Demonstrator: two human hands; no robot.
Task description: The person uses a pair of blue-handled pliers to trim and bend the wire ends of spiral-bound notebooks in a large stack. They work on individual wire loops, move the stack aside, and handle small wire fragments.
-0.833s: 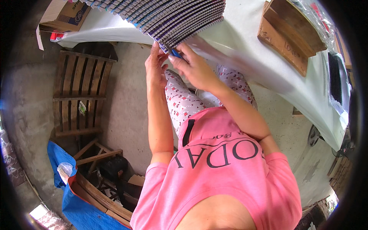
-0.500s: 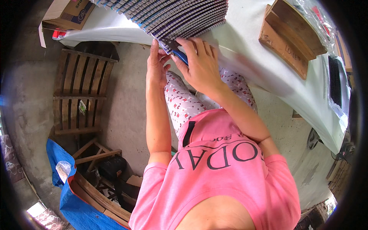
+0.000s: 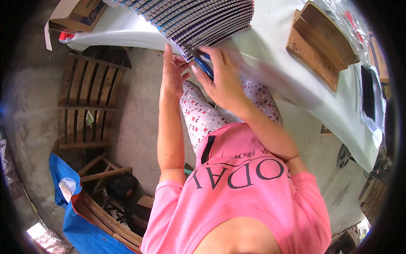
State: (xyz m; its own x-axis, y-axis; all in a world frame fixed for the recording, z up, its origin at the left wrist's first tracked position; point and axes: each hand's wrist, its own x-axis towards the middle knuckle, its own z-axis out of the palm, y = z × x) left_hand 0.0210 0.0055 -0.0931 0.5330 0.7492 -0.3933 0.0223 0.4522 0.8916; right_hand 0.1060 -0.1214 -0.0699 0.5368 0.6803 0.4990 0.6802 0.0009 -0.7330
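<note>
A fanned stack of coil-bound notebooks [image 3: 198, 21] lies on the white-covered table, their dark bindings in overlapping rows. Blue-handled pliers [image 3: 204, 64] are gripped in my right hand [image 3: 226, 80], with the dark jaws up against the near corner of the stack. My left hand [image 3: 172, 76] is at that same corner, the thumb side raised along its edge and the other fingers curled beneath it. The exact contact between jaws and coil is too small to make out.
An angled wooden stand [image 3: 317, 51] sits on the table's right side, near clear plastic wrapping and a bundle of black coils [image 3: 368, 91]. A cardboard box [image 3: 78, 17] is at the far left. Below stand a slatted wooden rack [image 3: 86, 101] and a blue sheet [image 3: 80, 220].
My right hand and the pliers have shifted slightly right and down at the stack's corner. My left hand stays at the corner, almost unmoved.
</note>
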